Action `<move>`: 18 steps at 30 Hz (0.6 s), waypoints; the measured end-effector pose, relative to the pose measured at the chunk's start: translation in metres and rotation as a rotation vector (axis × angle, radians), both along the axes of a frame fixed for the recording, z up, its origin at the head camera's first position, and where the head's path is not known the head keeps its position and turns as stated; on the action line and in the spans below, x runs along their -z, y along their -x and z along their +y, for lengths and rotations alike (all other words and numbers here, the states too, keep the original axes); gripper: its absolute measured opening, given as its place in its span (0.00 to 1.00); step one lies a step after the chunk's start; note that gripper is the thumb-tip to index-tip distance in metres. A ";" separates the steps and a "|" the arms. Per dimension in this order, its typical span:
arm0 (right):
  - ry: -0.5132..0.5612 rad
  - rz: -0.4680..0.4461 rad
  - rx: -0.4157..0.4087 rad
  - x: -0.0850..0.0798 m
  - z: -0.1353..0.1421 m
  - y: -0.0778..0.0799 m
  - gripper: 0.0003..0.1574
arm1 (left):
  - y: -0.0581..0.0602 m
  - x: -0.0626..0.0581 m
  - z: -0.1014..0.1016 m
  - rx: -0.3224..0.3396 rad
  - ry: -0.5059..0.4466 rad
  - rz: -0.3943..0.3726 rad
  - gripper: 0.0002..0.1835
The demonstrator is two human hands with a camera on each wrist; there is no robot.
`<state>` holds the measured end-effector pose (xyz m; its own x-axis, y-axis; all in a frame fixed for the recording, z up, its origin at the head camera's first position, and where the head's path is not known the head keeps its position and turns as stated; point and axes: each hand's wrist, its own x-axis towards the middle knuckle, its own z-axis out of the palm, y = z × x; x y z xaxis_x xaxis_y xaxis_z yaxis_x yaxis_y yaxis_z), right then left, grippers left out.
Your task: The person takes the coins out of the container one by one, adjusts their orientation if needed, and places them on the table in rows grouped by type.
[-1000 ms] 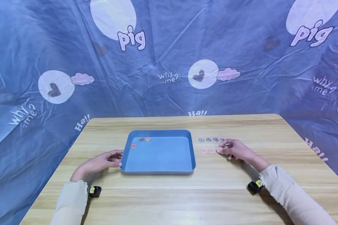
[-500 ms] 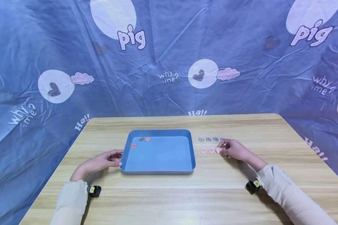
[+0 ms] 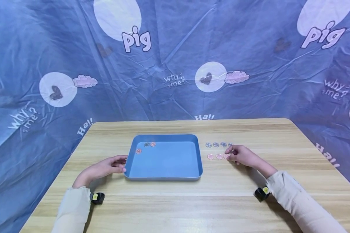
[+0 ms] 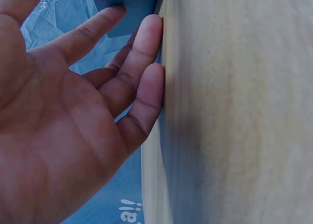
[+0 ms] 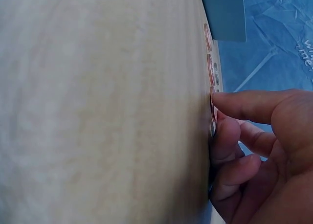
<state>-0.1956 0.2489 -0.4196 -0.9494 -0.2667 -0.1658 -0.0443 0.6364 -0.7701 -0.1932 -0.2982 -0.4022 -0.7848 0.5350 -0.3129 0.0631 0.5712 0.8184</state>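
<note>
The left hand (image 3: 106, 168), fingers loosely spread, touches the left side of the blue tray (image 3: 169, 160), while the right hand (image 3: 243, 155) pinches the rightmost copper coin (image 3: 225, 156) in the near row (image 3: 219, 156), right of the tray.

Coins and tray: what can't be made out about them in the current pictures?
Head view: markings on the coins inside the tray, too small to read.
Head view: part of the rightmost copper-coloured coin, hidden by the right hand.
Left wrist view: the rest of the tray, cut off by the top edge.
</note>
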 end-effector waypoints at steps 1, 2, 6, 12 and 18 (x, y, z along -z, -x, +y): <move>0.004 0.001 -0.005 0.000 0.000 0.000 0.17 | 0.000 0.000 0.000 0.000 -0.001 -0.001 0.39; 0.004 0.001 -0.005 0.001 0.000 0.000 0.17 | 0.000 0.000 0.000 -0.001 -0.001 -0.001 0.39; 0.000 0.000 -0.008 0.001 0.001 0.001 0.17 | -0.001 0.000 0.000 -0.005 0.001 0.000 0.39; 0.022 -0.019 -0.036 -0.006 0.004 0.000 0.21 | -0.002 -0.001 0.000 -0.007 0.005 -0.004 0.39; 0.076 -0.043 -0.038 -0.033 0.010 -0.001 0.26 | -0.001 0.000 -0.001 0.007 -0.016 -0.009 0.39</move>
